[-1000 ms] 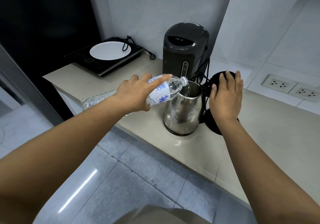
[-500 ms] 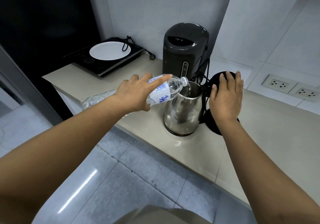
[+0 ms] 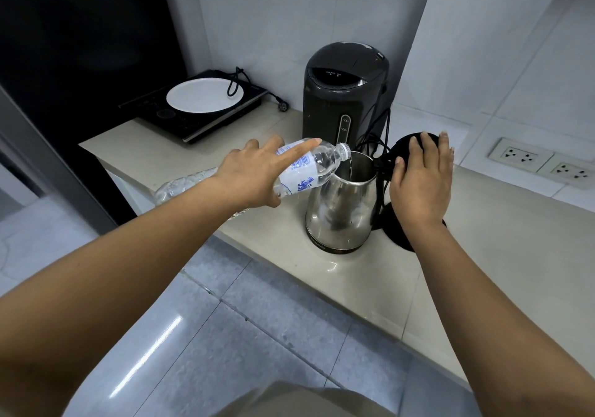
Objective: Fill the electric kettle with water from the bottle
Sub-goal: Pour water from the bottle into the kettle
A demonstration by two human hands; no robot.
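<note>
Countertop (image 3: 483,255) layout: kettle (image 3: 341,213) near the front edge, lid (image 3: 409,146) swung open to its right under the right hand (image 3: 421,185). Bottle (image 3: 299,172) — held by the left hand (image 3: 254,178) — tilts in from the left, mouth over the kettle's opening. Water dispenser (image 3: 344,94) behind; hob (image 3: 193,107) far left, plate (image 3: 204,96) on it. Wall sockets (image 3: 541,162) at right.

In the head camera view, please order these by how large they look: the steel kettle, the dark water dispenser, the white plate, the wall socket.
1. dark water dispenser
2. steel kettle, slightly smaller, though nearer
3. white plate
4. wall socket, smallest
</note>
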